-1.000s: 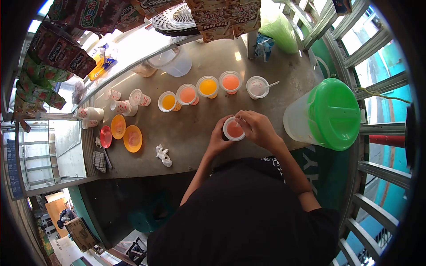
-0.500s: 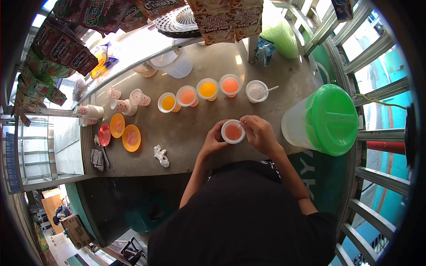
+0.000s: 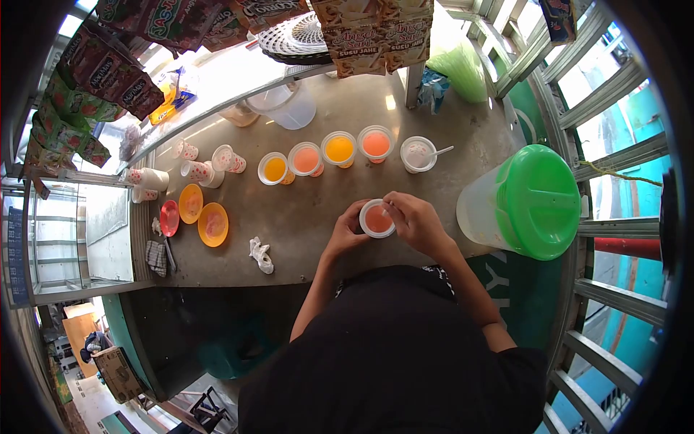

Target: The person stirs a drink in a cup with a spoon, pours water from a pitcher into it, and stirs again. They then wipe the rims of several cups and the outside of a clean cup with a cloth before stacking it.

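Observation:
My left hand is wrapped around a plastic cup of pink-orange drink, which stands near the front of the counter. Above the same cup, my right hand pinches the thin pale handle of what looks like a spoon; its lower end is hidden in the drink. Behind lies a row of filled cups: an orange one, a pink one, another orange one and another pink one. To their right stands a cup with a white utensil leaning in it.
A large container with a green lid stands on the right. Stacked patterned cups, orange plates and a red plate sit at left. A crumpled white tissue lies near the front edge. Sachets hang overhead.
My right hand has shifted slightly left over the cup, carrying the spoon handle with it. My left hand keeps hold of the cup. The whole view has moved a little.

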